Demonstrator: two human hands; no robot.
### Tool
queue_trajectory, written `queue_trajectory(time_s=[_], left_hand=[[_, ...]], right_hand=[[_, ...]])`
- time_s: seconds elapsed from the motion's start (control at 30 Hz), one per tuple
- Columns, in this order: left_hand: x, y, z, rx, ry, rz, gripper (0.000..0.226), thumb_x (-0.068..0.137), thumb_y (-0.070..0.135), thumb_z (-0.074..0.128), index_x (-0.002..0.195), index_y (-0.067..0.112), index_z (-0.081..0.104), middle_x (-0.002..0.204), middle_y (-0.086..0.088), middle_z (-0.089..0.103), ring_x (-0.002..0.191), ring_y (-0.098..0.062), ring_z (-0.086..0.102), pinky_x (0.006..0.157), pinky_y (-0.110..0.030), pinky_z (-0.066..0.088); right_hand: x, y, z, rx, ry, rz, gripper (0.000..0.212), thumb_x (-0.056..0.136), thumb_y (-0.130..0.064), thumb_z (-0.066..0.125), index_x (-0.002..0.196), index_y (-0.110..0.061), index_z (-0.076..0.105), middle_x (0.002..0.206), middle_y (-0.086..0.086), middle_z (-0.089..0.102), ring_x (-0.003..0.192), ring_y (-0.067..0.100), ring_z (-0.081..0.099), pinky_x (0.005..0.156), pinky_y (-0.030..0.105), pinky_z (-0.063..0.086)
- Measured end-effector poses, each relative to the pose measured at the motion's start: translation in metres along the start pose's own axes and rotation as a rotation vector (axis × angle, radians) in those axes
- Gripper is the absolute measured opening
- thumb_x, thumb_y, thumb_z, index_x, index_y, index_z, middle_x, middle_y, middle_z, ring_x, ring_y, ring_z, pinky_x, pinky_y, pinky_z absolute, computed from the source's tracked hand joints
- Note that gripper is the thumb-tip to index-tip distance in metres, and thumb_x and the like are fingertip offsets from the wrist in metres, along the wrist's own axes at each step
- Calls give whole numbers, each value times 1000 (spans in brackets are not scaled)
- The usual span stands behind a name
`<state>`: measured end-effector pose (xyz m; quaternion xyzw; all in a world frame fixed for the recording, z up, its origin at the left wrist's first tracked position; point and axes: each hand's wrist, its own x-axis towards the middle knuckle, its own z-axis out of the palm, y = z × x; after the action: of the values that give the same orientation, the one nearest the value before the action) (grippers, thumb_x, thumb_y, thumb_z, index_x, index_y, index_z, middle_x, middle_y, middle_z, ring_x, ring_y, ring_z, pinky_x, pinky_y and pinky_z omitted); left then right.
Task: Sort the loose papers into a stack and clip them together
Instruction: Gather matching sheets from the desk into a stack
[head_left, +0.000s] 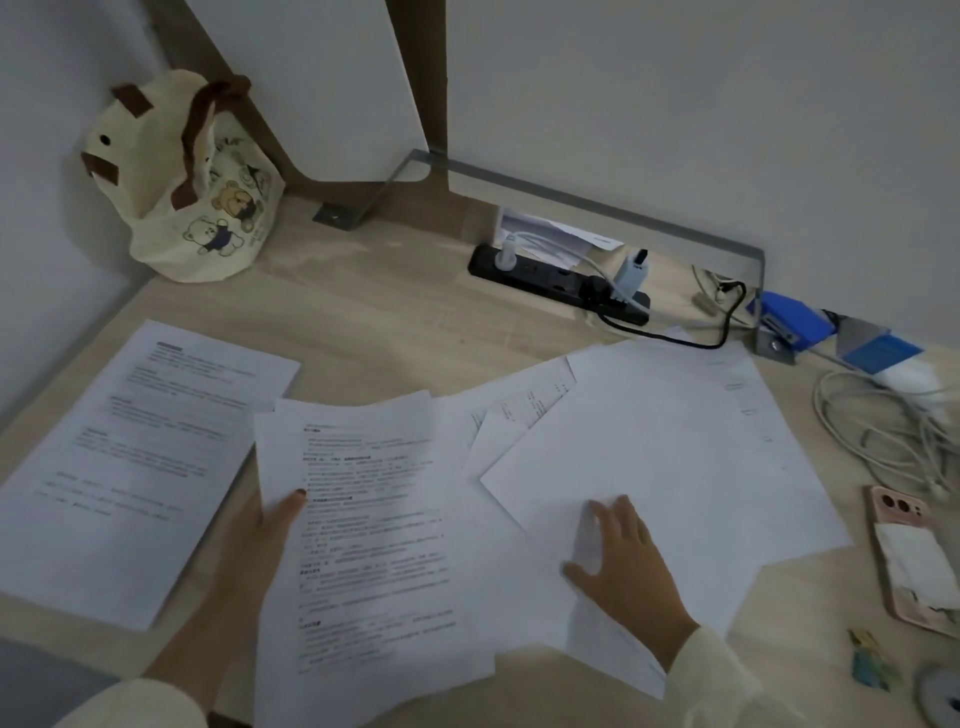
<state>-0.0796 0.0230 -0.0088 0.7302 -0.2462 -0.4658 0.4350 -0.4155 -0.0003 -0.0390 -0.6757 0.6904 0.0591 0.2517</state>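
Printed sheets are lying nearest, at centre of the tabletop; left hand is gripping their left edge, thumb on top, fingers hidden beneath. Right hand is resting palm-down, fingers spread, on blank sheets fanned to the right. Separate printed page is lying far left. Phone is sitting at the right edge.

A pale wooden desk meets plain white walls in a dim corner (light low, greyish).
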Motion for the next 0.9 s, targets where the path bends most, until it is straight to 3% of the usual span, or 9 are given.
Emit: queue_trajectory(time_s=[0.07,0.13,0.2,0.27,0.33,0.47,0.53,0.67,0.9], left_hand=[[3,-6,2,10,18,-35,37,91,10,53,128,11,50,119,-4,54,113,-26,51,99,-48,39],[10,-15,3,11,24,-71,36,90,10,54,126,8,51,121,-7,56,112,-27,52,98,-47,40],[14,-20,4,32,30,-105,33,89,8,56,121,8,53,118,-8,58,109,-27,54,94,-45,42],[19,-25,4,60,13,-127,34,88,8,57,122,6,54,118,-10,59,111,-31,55,95,-46,42],[22,-28,4,69,-4,-157,36,89,5,54,125,2,51,115,-8,56,112,-31,52,93,-43,40],[25,-31,3,38,-7,-173,38,90,4,53,127,2,50,122,-11,55,115,-31,51,99,-47,40],[29,-37,0,42,-7,-162,37,89,5,55,126,6,52,124,-13,57,117,-34,52,101,-51,39],[30,-40,-1,46,-8,-179,37,89,10,57,125,4,54,120,-12,59,112,-32,55,101,-52,40],[29,-42,-4,46,-22,-208,38,90,10,55,127,2,53,122,-16,59,113,-35,55,101,-51,40]], right_hand=[[1,-2,8,-119,-18,-17,80,81,-51,54,143,-18,17,150,19,13,141,31,16,110,36,31],[1,-10,10,-210,-13,-13,82,77,-44,59,143,-16,20,145,28,21,136,39,26,101,43,43],[2,-14,16,-264,-4,-26,90,56,-27,78,132,-9,34,125,37,47,113,48,53,68,46,58],[2,-14,22,-303,18,-1,92,39,-11,85,120,-6,42,107,39,58,94,48,63,47,42,57],[1,-12,27,-337,35,-27,91,39,-5,86,119,-5,42,107,39,58,94,48,63,49,42,58],[-4,-3,29,-193,24,-113,80,68,-30,69,135,-8,32,132,32,42,122,47,45,80,50,54],[-7,-3,30,-229,40,-122,85,64,-32,71,135,-9,31,132,29,45,121,45,48,74,49,56],[-7,-17,32,-352,17,-53,100,36,-9,84,126,-5,40,112,32,61,101,46,62,45,46,56],[-12,-6,32,-218,207,-109,74,51,3,77,121,-1,53,112,18,65,101,34,66,58,36,60]])
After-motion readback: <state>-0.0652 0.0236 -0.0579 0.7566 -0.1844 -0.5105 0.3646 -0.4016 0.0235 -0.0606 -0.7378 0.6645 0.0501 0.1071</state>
